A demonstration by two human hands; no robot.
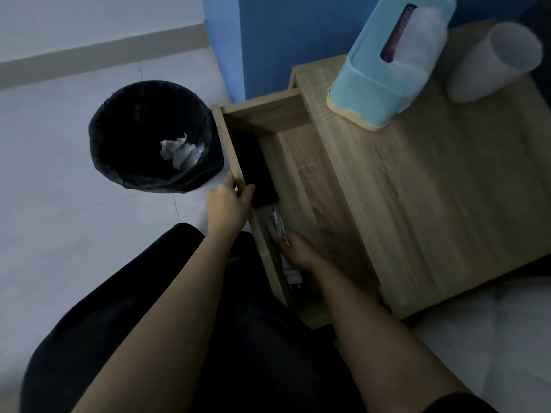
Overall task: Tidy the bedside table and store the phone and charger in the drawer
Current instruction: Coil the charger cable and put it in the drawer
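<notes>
Our left hand (229,204) grips the drawer (230,144) steady while our right hand (301,248), grip unclear, touches the charger (290,271) at six o'clock from the phone (256,165).

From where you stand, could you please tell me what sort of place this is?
Most likely a bedroom: a wooden bedside table with an open drawer, a tissue box on top, and white bedding beside it.

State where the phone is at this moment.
In the head view, the phone lies inside the open drawer, against its front panel, just beyond the white charger.

Bedside table (447,204) — tissue box (381,79), cup (492,64)
</notes>
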